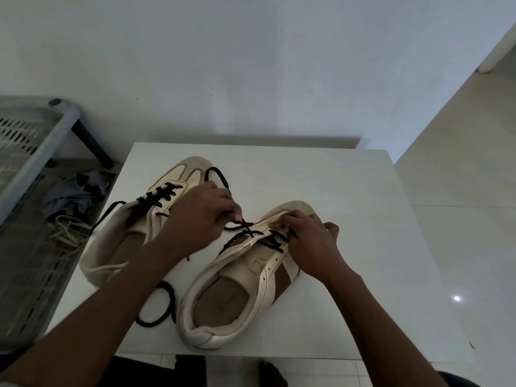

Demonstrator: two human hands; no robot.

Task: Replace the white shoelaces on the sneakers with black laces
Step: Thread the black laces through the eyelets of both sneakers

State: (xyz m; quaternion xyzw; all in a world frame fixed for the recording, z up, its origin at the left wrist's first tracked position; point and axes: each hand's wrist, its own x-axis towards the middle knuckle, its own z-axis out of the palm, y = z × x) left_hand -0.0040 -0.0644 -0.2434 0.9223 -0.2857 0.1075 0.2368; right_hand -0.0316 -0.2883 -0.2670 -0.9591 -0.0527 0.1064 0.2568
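Two cream sneakers lie on a white table (349,191). The left sneaker (131,227) carries a black lace through its eyelets, with loose ends trailing off both sides. The right sneaker (237,286), with brown side panels, has a black lace (245,233) crossed through its front eyelets. My left hand (201,216) pinches that lace at the shoe's left eyelet row. My right hand (310,238) grips the right eyelet flap and the lace there. A loop of black lace (162,305) lies on the table between the shoes.
A grey slatted rack (30,169) stands left of the table; crumpled cloth (75,194) and white laces (69,233) lie on it. A white wall is behind the table, pale tiled floor to the right.
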